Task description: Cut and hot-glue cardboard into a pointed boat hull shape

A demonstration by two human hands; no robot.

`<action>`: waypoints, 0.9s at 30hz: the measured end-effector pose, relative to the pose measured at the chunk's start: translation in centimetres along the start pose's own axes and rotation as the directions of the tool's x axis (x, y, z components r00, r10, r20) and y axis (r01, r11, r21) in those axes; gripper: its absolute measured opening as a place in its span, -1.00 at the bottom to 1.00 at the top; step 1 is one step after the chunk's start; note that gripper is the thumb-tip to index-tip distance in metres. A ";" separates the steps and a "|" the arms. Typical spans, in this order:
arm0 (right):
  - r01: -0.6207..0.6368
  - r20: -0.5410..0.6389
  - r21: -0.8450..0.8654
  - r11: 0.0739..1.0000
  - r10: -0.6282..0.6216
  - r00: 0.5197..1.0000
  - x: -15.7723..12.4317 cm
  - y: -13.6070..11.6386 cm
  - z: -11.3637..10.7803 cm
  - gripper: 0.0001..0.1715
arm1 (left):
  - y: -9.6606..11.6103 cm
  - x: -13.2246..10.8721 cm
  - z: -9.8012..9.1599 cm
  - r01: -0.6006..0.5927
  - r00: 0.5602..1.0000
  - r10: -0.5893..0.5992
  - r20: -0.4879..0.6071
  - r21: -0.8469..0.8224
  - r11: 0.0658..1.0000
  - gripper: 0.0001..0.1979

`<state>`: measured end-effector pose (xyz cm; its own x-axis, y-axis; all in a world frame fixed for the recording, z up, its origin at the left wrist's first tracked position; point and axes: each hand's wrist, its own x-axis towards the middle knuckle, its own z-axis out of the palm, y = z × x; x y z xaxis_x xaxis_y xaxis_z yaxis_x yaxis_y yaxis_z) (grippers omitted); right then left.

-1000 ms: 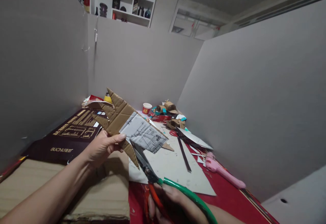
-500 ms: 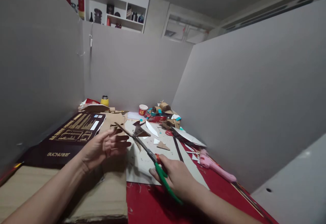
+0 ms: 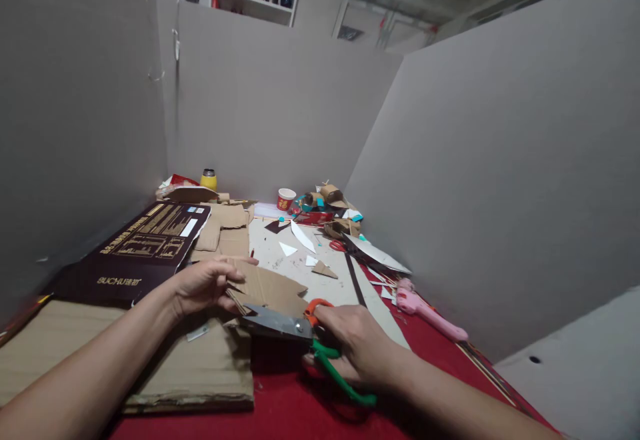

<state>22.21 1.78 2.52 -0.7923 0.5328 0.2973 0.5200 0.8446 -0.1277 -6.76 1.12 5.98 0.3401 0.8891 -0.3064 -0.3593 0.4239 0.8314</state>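
My left hand (image 3: 207, 285) is closed on the left end of a brown cardboard piece (image 3: 273, 288), thumb on top and fingers below. The piece has a notched right end. In my right hand (image 3: 353, 340) is a pair of scissors (image 3: 280, 323) with green and orange handles, fingers wrapped through the loops. Its metal blades point left and lie along the near edge of the cardboard piece; whether they bite into it I cannot tell. Beneath my left forearm lies a thick cardboard sheet (image 3: 220, 367) on the red cloth (image 3: 290, 373).
A dark printed box panel (image 3: 125, 260) lies at the left. Paper and cardboard scraps (image 3: 325, 269) dot the pale board (image 3: 320, 287). Farther back stand a paper cup (image 3: 286, 199) and a yellow jar (image 3: 209, 179). A pink glue gun (image 3: 430, 313) rests at the right, by the grey partition (image 3: 500, 160).
My left hand, open before, now grips the cardboard piece. The scissors have swung to point left, with their blades now against the piece. The camera view has tipped downward.
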 end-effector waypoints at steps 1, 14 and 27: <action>-0.005 0.004 -0.002 1.000 0.005 1.000 -0.1 0.0 -0.2 -0.64 | 0.0 -0.2 0.2 -0.024 1.000 0.024 0.017 0.041 0.999 -0.50; -0.302 -0.170 0.626 0.719 0.504 0.847 -1.4 -0.2 -0.3 -0.62 | 0.6 0.0 1.2 -0.413 0.895 0.432 -0.115 0.157 0.897 -0.61; 0.030 -0.294 0.933 0.360 0.709 0.641 5.9 -1.2 -0.4 -0.52 | 1.1 -0.9 2.1 -0.585 0.764 0.566 -0.310 0.035 0.810 -0.57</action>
<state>17.04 3.84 4.76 -0.0451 0.9246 0.3782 -0.1344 0.3695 -0.9194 -5.66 0.44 8.16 -0.2128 0.9727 0.0925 -0.4594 -0.1831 0.8691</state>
